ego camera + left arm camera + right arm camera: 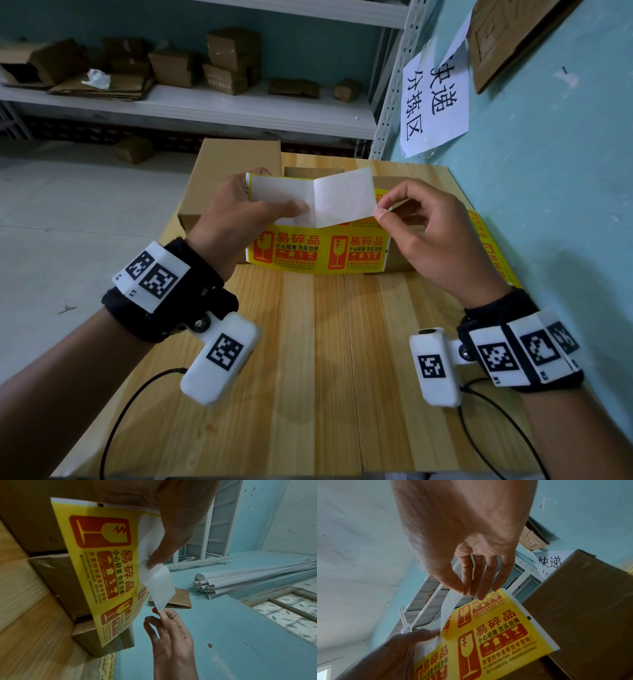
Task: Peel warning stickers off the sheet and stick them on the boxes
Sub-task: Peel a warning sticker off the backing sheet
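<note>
Both hands are holding the sticker sheet (317, 251) up above the far part of the wooden table (308, 359), in front of the boxes. Left hand (236, 212) is gripping the sheet's upper left part, thumb lying across the bare white backing (281, 198); grip is closed on the sheet. Right hand (435, 236) is pinching the near right corner of a sticker (342, 198) w/ thumb + forefinger, white underside facing the head cam, other fingers loosely curled. The sticker is partly peeled, its left edge looking attached to the sheet by the left thumb. Lower row of yellow fragile labels w/ red glass icons is hanging down, unpeeled. Big cardboard box (236, 161) is sitting on the table at far left, behind the left hand; smaller boxes (313, 171) are sitting behind the sheet. More yellow labels (489, 246) are lying at the table's right edge by the blue wall. Shelf (205, 106) w/ cartons is standing far back
</note>
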The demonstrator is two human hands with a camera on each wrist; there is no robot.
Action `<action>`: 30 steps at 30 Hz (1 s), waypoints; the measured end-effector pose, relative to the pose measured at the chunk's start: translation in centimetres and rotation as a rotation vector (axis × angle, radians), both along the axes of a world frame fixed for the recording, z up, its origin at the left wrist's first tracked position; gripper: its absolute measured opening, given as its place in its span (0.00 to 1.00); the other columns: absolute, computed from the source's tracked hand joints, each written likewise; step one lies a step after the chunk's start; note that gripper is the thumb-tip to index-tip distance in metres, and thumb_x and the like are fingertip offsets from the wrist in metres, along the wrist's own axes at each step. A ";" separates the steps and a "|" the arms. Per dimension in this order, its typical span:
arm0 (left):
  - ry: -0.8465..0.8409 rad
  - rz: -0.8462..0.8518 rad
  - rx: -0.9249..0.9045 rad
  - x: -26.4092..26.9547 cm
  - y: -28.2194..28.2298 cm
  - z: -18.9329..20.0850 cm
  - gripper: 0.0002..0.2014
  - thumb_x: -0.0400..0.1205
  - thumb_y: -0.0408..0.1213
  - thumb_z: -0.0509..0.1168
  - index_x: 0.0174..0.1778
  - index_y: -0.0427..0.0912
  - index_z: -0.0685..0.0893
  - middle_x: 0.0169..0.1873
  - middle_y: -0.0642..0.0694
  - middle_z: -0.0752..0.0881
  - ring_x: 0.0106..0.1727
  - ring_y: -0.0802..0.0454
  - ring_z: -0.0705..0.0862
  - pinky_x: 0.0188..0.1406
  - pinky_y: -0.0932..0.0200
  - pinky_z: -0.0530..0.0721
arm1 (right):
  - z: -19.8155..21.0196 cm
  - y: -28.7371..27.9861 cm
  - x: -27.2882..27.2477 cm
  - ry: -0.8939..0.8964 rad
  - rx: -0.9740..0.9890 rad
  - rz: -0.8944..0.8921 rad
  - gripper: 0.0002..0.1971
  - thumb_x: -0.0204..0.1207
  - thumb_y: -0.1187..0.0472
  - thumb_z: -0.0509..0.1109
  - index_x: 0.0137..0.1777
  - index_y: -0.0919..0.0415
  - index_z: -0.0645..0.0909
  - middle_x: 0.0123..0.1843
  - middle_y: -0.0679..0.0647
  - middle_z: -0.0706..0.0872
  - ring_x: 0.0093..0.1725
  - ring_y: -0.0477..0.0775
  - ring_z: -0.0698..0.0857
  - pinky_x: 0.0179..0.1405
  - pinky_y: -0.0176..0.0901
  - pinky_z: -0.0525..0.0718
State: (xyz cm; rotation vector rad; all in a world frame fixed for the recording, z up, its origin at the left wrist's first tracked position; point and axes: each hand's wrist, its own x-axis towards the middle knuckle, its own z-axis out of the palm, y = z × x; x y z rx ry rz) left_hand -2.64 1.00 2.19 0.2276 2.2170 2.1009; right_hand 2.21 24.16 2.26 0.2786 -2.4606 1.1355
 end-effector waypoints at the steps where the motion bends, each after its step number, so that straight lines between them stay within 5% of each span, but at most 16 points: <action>1: 0.001 0.000 -0.004 0.0 0.0 0.0 0.11 0.73 0.31 0.76 0.48 0.36 0.83 0.44 0.36 0.91 0.42 0.44 0.90 0.42 0.52 0.88 | 0.0 0.0 0.0 -0.002 0.002 0.000 0.01 0.81 0.63 0.73 0.48 0.60 0.84 0.48 0.51 0.88 0.46 0.46 0.88 0.48 0.33 0.85; 9: 0.017 0.013 0.011 0.3 0.1 0.3 0.18 0.73 0.29 0.77 0.53 0.24 0.81 0.46 0.32 0.90 0.42 0.43 0.90 0.39 0.53 0.88 | 0.0 -0.1 0.0 0.004 0.006 0.002 0.01 0.81 0.63 0.73 0.48 0.60 0.85 0.49 0.51 0.88 0.46 0.46 0.88 0.49 0.37 0.86; 18: 0.021 0.021 0.006 0.6 0.2 0.7 0.12 0.73 0.29 0.76 0.47 0.33 0.81 0.37 0.40 0.88 0.32 0.55 0.89 0.27 0.64 0.83 | 0.0 0.0 0.0 0.015 0.005 0.005 0.01 0.81 0.63 0.73 0.48 0.60 0.84 0.48 0.52 0.88 0.47 0.48 0.88 0.50 0.39 0.87; 30: 0.011 0.039 0.004 0.7 0.3 0.7 0.14 0.71 0.31 0.78 0.47 0.36 0.81 0.34 0.45 0.88 0.32 0.54 0.88 0.28 0.63 0.85 | 0.0 0.1 0.0 0.019 0.006 0.005 0.01 0.80 0.63 0.73 0.48 0.60 0.85 0.47 0.52 0.88 0.46 0.49 0.88 0.50 0.45 0.87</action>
